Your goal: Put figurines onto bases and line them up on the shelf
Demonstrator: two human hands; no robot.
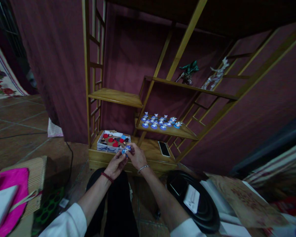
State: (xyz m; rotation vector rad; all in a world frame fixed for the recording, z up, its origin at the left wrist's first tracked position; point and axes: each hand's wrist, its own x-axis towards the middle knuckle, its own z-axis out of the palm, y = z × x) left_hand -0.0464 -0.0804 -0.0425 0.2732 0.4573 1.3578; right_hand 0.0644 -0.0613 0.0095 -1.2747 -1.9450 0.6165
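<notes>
A small blue-and-white figurine [126, 150] on a round blue base is held between both hands, just in front of an open box. My left hand [116, 164] grips its base from the left, and my right hand [137, 156] closes on it from the right. The white cardboard box [109, 149] sits on the bottom shelf with several red, blue and dark pieces inside. On the middle shelf to the right stand several similar figurines [154, 124] with blue bases, grouped in rows. Fine details of the held figurine are too small to make out.
A wooden display shelf [115, 96] fills the view ahead. A phone [164, 148] lies on its bottom board. Higher up stand a green figure [189, 69] and a clear figure [215, 75]. A black round object [207, 210] is at lower right; a pink cloth [14, 179] at left.
</notes>
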